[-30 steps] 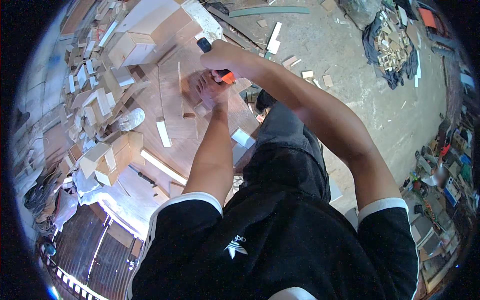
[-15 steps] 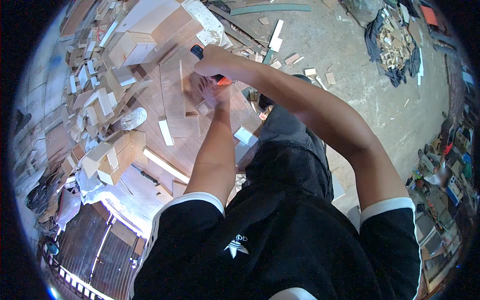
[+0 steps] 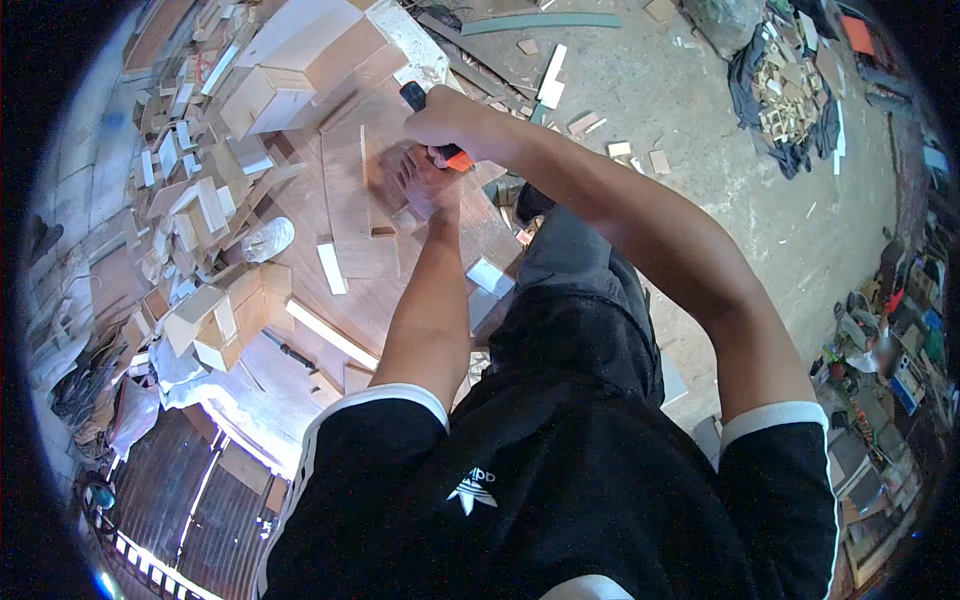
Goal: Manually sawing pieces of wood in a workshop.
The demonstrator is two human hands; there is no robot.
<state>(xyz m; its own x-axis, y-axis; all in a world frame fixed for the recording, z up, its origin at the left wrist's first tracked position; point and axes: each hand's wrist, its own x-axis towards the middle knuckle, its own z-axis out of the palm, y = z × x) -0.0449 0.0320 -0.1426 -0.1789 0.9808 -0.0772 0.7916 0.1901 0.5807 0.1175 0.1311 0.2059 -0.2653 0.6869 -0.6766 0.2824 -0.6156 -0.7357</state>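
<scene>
My right hand (image 3: 445, 120) is closed around the grip of a black-and-orange handled tool (image 3: 412, 96); its black end sticks out past my fist, and an orange part shows below it. I cannot make out the working end of this tool. Just below it, my left hand (image 3: 425, 182) lies with fingers spread and flat on a piece of wood on the brown worktable (image 3: 310, 205), slightly blurred. Beside the left fingers lies a long thin board (image 3: 350, 190). A white-faced strip (image 3: 331, 267) rests nearer to me on the table.
Stacked wood offcuts (image 3: 190, 215) crowd the left side, beside a clear plastic cup (image 3: 268, 240). A wooden box-like piece (image 3: 265, 100) stands at the far left. Another tool (image 3: 288, 348) lies near my left arm. A dark sack of wood scraps (image 3: 790, 95) sits on the floor.
My right hand and the tool have shifted a little to the right. The left hand stays in nearly the same place on the wood.
</scene>
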